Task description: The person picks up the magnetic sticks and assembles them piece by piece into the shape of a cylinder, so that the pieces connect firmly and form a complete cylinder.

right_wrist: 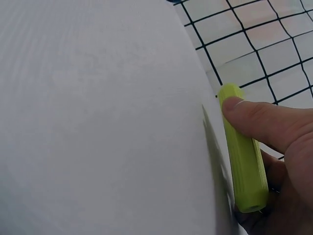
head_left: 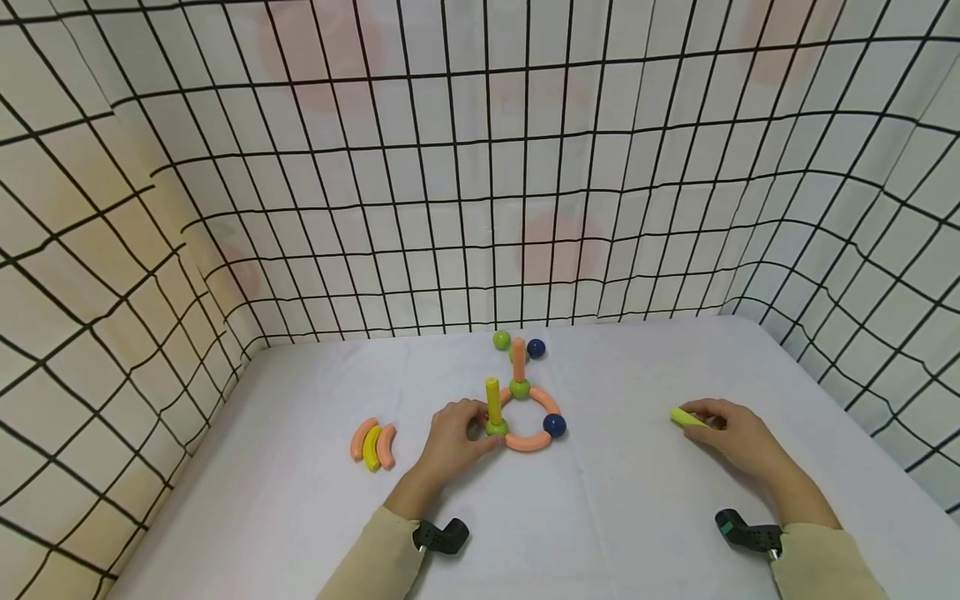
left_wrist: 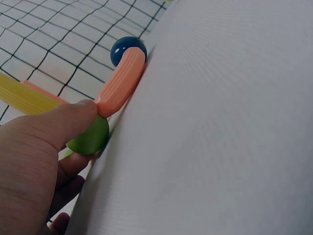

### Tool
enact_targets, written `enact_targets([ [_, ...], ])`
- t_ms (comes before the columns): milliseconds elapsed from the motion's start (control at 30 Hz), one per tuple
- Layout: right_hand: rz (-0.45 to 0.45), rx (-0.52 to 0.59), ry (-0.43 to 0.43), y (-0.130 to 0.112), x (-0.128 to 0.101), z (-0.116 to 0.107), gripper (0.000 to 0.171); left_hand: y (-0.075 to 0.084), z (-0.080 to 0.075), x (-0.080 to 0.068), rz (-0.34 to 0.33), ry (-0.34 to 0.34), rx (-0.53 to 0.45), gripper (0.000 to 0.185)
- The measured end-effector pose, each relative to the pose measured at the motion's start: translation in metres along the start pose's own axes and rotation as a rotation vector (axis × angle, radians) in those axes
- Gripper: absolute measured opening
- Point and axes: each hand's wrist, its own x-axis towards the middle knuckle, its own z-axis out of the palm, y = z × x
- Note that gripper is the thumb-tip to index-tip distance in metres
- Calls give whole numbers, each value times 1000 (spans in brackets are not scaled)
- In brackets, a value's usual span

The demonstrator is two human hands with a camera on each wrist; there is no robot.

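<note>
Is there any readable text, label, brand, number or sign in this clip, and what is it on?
None can be read in any view. The toy ring, the yellow-green stick in the right hand, the curved pieces and the grid cloth are all plain, without print.

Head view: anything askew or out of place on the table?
Nothing broken or spilled. The ring of orange arcs and balls is not closed: a gap shows on its left side, between the two green balls. The orange post leans slightly; the yellow post stands upright.
</note>
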Motion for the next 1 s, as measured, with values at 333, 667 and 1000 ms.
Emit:
enact_targets([
  [333,17,28,13,-12,3,-3,46,0,1,0,-8,3,-4,32],
  [667,-26,72,58,-31,7,-4,45,0,-1,0,-3,1,-9,33],
  [1000,-53,117,38,-55,15,6,42,1,-1,0,-8,-7,-4,32],
])
